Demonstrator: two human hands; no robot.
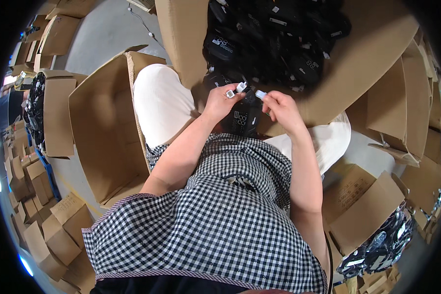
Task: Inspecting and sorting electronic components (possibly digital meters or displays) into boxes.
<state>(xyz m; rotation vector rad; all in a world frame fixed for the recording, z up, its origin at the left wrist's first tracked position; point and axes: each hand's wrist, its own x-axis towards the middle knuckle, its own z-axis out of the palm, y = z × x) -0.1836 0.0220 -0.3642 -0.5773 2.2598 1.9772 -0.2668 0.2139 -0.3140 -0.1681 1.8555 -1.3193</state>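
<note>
Connectors of white plastic, small and boxy, sit pinched between the thumb and fingers of the left hand, two of them showing side by side just above the person's lap. The right hand is closed in a fingertip grip on a third piece, a slim white rectangular plug, held near the others with a narrow gap between. Directly below the hands lies a flat black plastic unit with pale display markings, near the seated person's black-and-white checked apron. Beyond it, a large brown cardboard carton holds a heap of similar dark units.

The white pieces look very light and stiff, small enough that fingertips could slip on their smooth sides; gripping the housings by their flat faces seems safer than pulling on any leads. The black unit is probably light and rigid too, with a smooth face that may scratch or slide, so its edges look the better hold.
</note>
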